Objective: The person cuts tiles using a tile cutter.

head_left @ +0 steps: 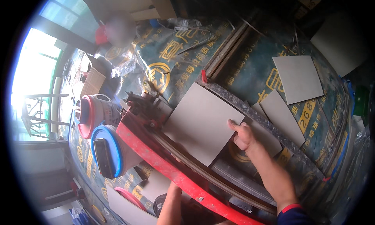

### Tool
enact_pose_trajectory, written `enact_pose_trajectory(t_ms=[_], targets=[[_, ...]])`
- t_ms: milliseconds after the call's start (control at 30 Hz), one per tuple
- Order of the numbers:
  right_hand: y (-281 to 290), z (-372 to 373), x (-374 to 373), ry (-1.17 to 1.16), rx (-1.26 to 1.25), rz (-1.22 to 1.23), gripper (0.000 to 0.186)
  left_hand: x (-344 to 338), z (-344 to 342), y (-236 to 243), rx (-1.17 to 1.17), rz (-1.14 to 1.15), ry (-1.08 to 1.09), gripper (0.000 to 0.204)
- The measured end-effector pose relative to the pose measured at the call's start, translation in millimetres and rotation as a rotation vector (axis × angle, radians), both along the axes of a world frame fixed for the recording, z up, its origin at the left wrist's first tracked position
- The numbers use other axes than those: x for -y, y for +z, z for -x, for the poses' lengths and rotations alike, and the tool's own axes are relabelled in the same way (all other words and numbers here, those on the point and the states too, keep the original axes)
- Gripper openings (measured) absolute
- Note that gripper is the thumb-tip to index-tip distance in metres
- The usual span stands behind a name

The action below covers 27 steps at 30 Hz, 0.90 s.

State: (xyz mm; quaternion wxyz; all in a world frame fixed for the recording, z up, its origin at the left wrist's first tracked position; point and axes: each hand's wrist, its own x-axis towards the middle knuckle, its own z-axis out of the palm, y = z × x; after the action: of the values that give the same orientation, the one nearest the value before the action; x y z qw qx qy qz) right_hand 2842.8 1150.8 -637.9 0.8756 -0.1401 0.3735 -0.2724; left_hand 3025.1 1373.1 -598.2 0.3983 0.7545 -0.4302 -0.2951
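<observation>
A pale grey tile (203, 123) lies flat on a manual tile cutter, whose long red bar (164, 162) runs slantwise from centre left to the lower edge. My right hand (244, 136) is closed at the tile's right corner, thumb on the top face and the other fingers curled at the edge. The left forearm (170, 205) reaches up from the lower edge and passes under the red bar. That bar hides most of my left hand, so its fingers do not show. Along the tile's upper right side runs a dark speckled rail (250, 110).
To the left stand a bucket with a blue-rimmed lid (105, 151) and a red-lidded bucket (88, 115). Loose tiles, among them a large pale one (299, 78) and a cut piece (282, 117), lie right of the rail. Printed green sheeting (187, 63) covers the floor.
</observation>
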Motion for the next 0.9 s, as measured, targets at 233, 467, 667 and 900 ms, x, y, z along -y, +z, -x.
enact_pose_trajectory(t_ms=[233, 467, 667, 900], targets=[[9.1, -1.5, 5.2, 0.022, 0.0, -0.022, 0.032, -8.5, -2.4, -20.4, -0.151, -0.033, 0.085, 0.07], [15.2, -5.1, 5.5, -0.03, -0.005, -0.043, 0.028, -14.6, -3.4, -33.3, -0.242, -0.023, 0.16, 0.052], [15.4, -2.2, 7.6, -0.04, -0.011, -0.035, 0.028, -0.8, 1.8, -12.6, -0.134, -0.041, 0.081, 0.073], [15.9, -4.9, 5.7, -0.04, -0.017, -0.026, 0.03, -7.8, 3.8, -20.6, -0.657, 0.131, 0.293, 0.022]])
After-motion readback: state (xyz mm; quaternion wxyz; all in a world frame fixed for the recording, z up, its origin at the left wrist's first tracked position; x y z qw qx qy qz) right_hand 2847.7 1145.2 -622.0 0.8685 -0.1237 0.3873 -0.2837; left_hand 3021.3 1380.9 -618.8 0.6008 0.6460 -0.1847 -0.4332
